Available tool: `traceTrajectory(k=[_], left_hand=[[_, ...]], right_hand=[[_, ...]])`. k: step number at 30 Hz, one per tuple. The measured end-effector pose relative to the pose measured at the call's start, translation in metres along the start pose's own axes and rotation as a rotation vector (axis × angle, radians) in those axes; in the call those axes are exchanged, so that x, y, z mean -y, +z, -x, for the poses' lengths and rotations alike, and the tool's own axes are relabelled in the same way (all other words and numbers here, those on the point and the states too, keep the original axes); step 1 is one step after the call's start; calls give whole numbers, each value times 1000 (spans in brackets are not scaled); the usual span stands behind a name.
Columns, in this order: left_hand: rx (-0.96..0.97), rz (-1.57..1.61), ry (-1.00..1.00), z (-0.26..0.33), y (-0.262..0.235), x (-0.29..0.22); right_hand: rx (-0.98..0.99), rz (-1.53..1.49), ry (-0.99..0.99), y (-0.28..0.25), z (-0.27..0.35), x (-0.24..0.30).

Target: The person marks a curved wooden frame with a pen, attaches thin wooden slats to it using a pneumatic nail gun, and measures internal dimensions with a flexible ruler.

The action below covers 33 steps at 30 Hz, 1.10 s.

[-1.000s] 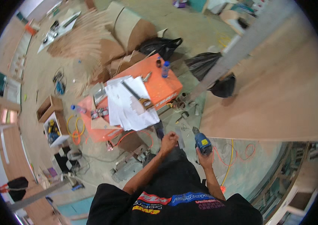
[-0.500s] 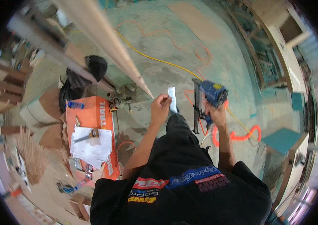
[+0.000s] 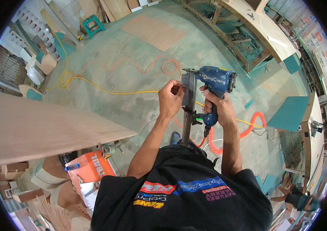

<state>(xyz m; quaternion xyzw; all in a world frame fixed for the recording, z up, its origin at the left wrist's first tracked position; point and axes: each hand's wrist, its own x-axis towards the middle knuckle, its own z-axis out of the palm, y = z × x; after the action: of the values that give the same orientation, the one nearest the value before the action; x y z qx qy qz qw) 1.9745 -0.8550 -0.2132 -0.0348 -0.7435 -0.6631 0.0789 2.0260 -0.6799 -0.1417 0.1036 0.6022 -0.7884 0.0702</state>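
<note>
— Up in front of the chest, what is that blue thing?
— A blue nail gun [image 3: 213, 82]. The right hand [image 3: 219, 109] has its fingers wrapped tight round the handle.
— And the left hand [image 3: 170, 101]?
— Its fingers pinch the long grey nail magazine [image 3: 187, 107]. Looks like loading or checking. Next it needs a careful slide.

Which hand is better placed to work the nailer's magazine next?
Left, likely. The left hand already pinches the magazine near its top, while the right hand is wrapped around the nailer grip.
</note>
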Motion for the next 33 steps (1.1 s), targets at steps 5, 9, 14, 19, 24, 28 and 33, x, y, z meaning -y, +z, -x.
traceTrajectory(k=[5,9,14,19,24,28,33], left_hand=[[-11,-102,85,-35,36,0],[-44,-262,166,-57,64,2],[-48,-436,294,-89,91,15],[67,-80,245,-191,112,60],[289,332,-230,-305,130,77],[530,445,-441,-396,139,111],[623,-34,-360,-478,140,108]], right_hand=[[-108,-54,4,-17,-25,5],[-160,-36,-37,-32,-50,6],[-236,2,-17,-35,-87,9],[-280,-51,33,-38,-180,39],[-248,-109,74,-44,-291,70],[-212,-236,113,-40,-367,84],[-210,-453,183,-48,-432,78]])
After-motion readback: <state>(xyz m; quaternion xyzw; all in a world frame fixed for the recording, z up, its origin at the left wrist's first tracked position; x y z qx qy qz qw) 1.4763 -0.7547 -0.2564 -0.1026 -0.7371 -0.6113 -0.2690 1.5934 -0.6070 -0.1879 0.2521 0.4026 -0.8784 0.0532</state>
